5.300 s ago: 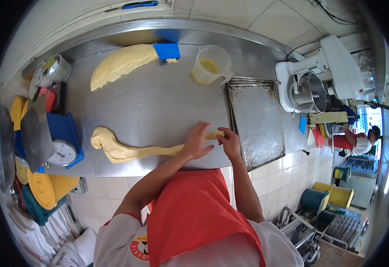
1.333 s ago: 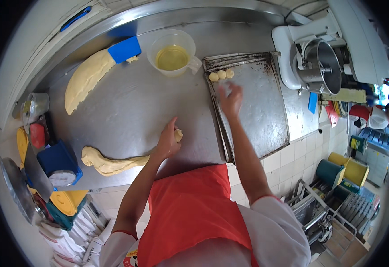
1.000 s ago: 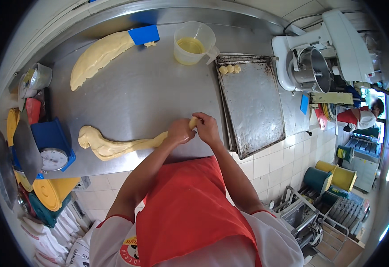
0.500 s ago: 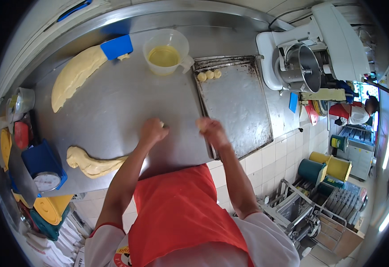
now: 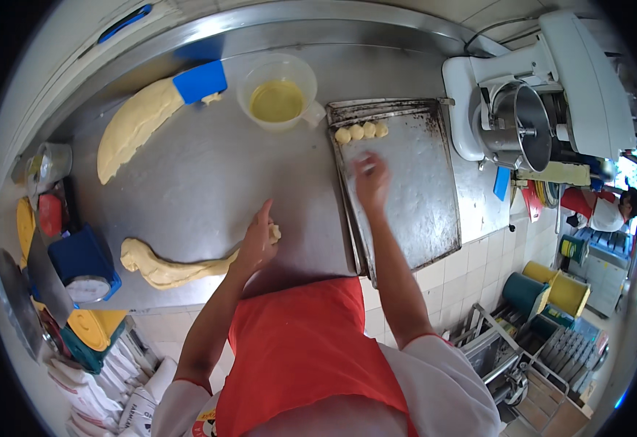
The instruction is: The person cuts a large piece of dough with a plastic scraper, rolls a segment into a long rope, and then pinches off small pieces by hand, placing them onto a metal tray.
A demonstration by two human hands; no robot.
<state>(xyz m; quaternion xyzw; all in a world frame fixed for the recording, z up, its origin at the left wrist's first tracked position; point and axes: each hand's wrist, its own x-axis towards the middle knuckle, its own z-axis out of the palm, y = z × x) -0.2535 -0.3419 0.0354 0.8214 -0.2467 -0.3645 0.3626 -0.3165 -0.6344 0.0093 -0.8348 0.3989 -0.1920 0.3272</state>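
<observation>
My left hand [image 5: 259, 244] is closed around the end of a long pale dough rope [image 5: 165, 269], index finger raised, with a small lump showing beyond the fingers. My right hand [image 5: 369, 178], blurred, is over the stacked dark-rimmed baking sheets [image 5: 399, 211], just below a row of several small dough balls [image 5: 362, 131]; whether it holds anything is unclear. A larger dough slab [image 5: 133, 127] lies at the back left of the steel worktop [image 5: 209, 178], a blue scraper [image 5: 198, 80] on its end. A translucent jug [image 5: 275, 95] of yellow liquid stands at the back.
A white stand mixer [image 5: 581, 87] is at the back right, with a blue flat piece [image 5: 501, 182] below it. A dial scale [image 5: 85, 288], blue bin [image 5: 78, 255] and containers [image 5: 49, 167] crowd the left. A co-worker [image 5: 603, 207] is at far right, beyond stacked buckets [image 5: 566, 291].
The row of dough balls appeared on the sheet and has gained one ball since a second ago. My right hand has moved from beside my left hand up onto the sheet.
</observation>
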